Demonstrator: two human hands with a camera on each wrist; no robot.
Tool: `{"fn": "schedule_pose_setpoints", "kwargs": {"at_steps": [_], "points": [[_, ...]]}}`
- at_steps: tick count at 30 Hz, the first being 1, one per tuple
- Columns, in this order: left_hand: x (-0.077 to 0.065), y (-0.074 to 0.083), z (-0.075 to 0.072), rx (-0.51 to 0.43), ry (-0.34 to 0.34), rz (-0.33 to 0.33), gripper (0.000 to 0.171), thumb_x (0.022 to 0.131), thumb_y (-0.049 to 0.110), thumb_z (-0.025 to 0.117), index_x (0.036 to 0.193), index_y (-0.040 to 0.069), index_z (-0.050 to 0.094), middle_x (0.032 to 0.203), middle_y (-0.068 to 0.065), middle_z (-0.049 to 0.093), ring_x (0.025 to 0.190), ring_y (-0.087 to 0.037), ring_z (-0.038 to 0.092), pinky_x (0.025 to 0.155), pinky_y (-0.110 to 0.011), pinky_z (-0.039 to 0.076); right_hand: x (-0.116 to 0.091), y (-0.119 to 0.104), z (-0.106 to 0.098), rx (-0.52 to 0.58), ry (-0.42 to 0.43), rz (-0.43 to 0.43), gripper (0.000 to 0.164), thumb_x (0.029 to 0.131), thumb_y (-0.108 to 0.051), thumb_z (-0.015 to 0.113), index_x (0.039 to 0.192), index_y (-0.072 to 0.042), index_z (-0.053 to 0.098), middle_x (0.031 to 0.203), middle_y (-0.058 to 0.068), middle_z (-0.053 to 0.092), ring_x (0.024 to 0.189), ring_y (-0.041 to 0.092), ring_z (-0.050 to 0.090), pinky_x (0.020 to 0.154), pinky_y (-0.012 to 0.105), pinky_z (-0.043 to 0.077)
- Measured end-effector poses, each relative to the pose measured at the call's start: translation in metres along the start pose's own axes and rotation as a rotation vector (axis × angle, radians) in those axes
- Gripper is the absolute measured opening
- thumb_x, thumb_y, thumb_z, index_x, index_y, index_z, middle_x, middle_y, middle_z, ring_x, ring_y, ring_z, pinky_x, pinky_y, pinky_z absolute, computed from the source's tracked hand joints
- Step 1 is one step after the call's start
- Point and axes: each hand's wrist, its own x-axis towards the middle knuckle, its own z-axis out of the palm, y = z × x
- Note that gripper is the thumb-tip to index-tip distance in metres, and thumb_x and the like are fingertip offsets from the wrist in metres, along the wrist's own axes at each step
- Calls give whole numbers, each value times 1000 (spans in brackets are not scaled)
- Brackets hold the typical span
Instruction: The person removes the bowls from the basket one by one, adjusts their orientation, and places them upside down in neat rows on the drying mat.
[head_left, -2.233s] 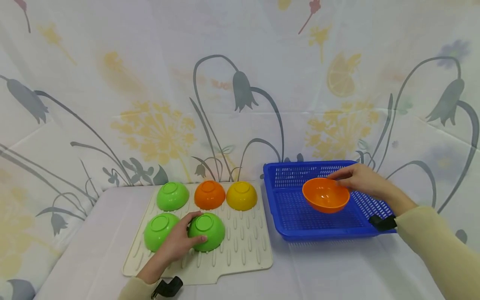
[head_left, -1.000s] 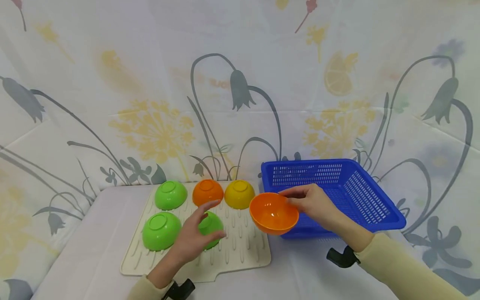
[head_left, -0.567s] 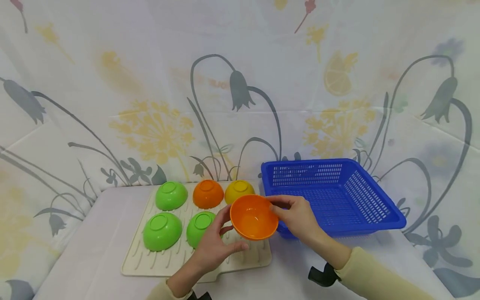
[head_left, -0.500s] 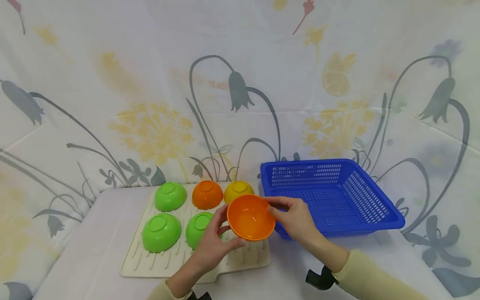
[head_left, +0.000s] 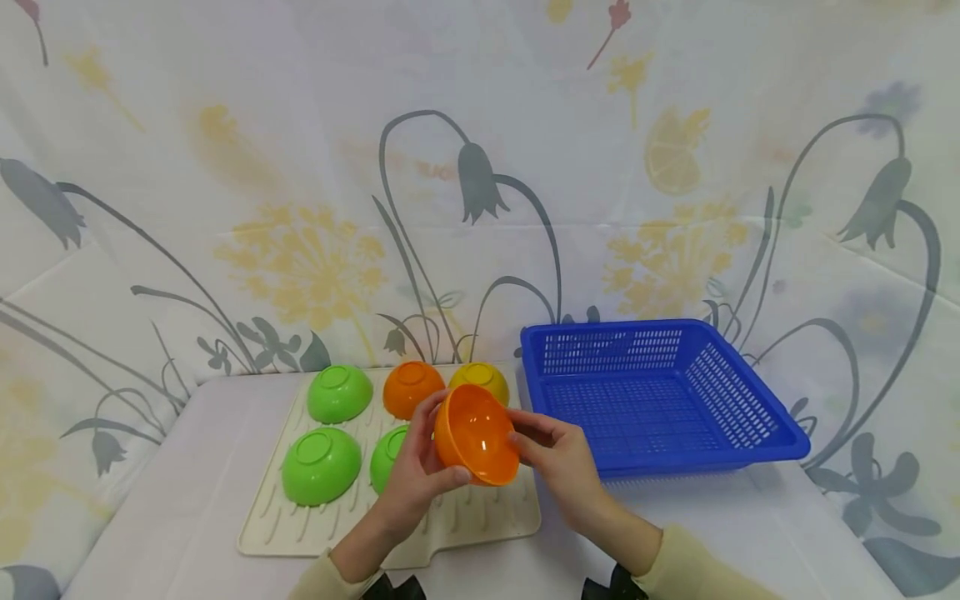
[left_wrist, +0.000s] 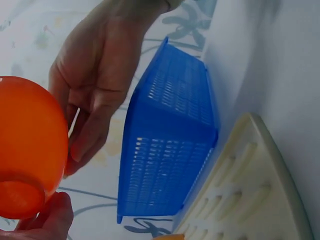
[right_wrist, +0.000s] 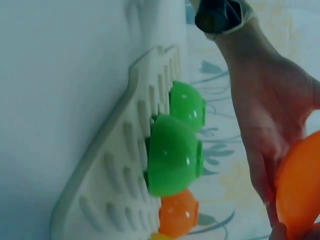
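Both hands hold an orange bowl (head_left: 480, 437) above the ridged cream drainer mat (head_left: 330, 529), its opening tilted toward the right hand. My left hand (head_left: 408, 467) curls round the bowl's left side, thumb at the lower rim and fingers behind. My right hand (head_left: 566, 467) pinches the right rim between thumb and fingers. In the left wrist view the bowl's outside (left_wrist: 32, 135) and foot ring show. Bowls stand upside down on the mat: a green bowl (head_left: 321, 467) at front left, a green bowl (head_left: 386, 457) partly behind my left hand, and a back row.
The back row holds a green bowl (head_left: 340, 393), an orange bowl (head_left: 412, 390) and a yellow bowl (head_left: 482, 381). A blue perforated basket (head_left: 667, 467) stands right of the mat. A flowered cloth (head_left: 480, 250) hangs behind the table.
The right hand has carried the orange bowl left from over the basket. The left hand has let go of the front green bowl and gripped the orange one, which is now turned sideways.
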Motion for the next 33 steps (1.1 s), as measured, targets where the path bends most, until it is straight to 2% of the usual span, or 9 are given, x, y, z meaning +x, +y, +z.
{"fn": "schedule_pose_setpoints", "kwargs": {"at_steps": [4, 8, 13, 18, 21, 24, 28, 30, 33], "points": [[1, 5, 0, -15, 18, 1, 80, 88, 10, 75, 152, 14, 26, 148, -20, 30, 125, -29, 51, 95, -40, 52, -1, 6, 4, 34, -61, 7, 41, 94, -8, 68, 132, 6, 59, 125, 20, 65, 109, 27, 66, 91, 35, 55], [1, 7, -1, 12, 19, -13, 81, 87, 10, 76, 151, 12, 28, 145, -22, 34, 122, -31, 51, 94, -40, 53, 0, 8, 4, -39, -80, -36, 38, 95, -7, 67, 131, 4, 61, 128, 18, 64, 118, 29, 60, 96, 32, 51], [0, 7, -3, 117, 4, -42, 85, 83, 15, 82, 151, 11, 30, 137, -24, 42, 115, -34, 53, 91, -39, 55, 3, -1, 0, -158, -71, -251, 31, 94, -2, 66, 125, 2, 66, 128, 20, 62, 121, 34, 58, 97, 30, 50], [0, 6, -1, 235, -10, -77, 86, 82, 21, 83, 151, 17, 32, 133, -19, 45, 111, -34, 56, 89, -40, 56, 4, -16, 3, -205, -132, -491, 30, 94, -1, 67, 123, 1, 67, 127, 19, 62, 118, 32, 59, 99, 33, 50], [0, 5, 0, 287, -10, -87, 84, 83, 24, 83, 151, 21, 33, 136, -14, 45, 113, -32, 55, 89, -38, 56, 2, -22, 8, -277, -191, -567, 33, 93, -5, 69, 126, -3, 66, 131, 12, 61, 123, 28, 56, 103, 37, 47], [0, 4, 1, 293, -11, -99, 84, 83, 23, 82, 151, 23, 33, 137, -12, 44, 115, -32, 55, 89, -38, 56, 0, -22, 14, -381, -234, -626, 35, 90, -10, 74, 125, -8, 68, 136, 5, 59, 130, 25, 51, 105, 42, 45], [-1, 3, 1, 253, -11, -122, 85, 84, 22, 81, 152, 22, 31, 136, -14, 46, 115, -32, 55, 87, -38, 57, 0, -18, 17, -456, -227, -666, 35, 86, -12, 79, 120, -15, 72, 137, 1, 59, 131, 24, 50, 103, 46, 47], [-2, 1, 0, 238, -12, -124, 88, 83, 23, 83, 153, 21, 30, 137, -15, 46, 117, -32, 54, 90, -38, 56, 1, -18, 17, -447, -215, -655, 33, 87, -13, 78, 119, -15, 72, 137, 2, 59, 130, 24, 51, 103, 46, 47], [-2, 0, -2, 245, -21, -114, 96, 80, 24, 86, 155, 19, 27, 145, -12, 42, 124, -31, 49, 96, -36, 52, 3, -18, 13, -373, -214, -584, 29, 90, -14, 75, 119, -14, 72, 136, 2, 59, 131, 23, 50, 106, 42, 44]]}}
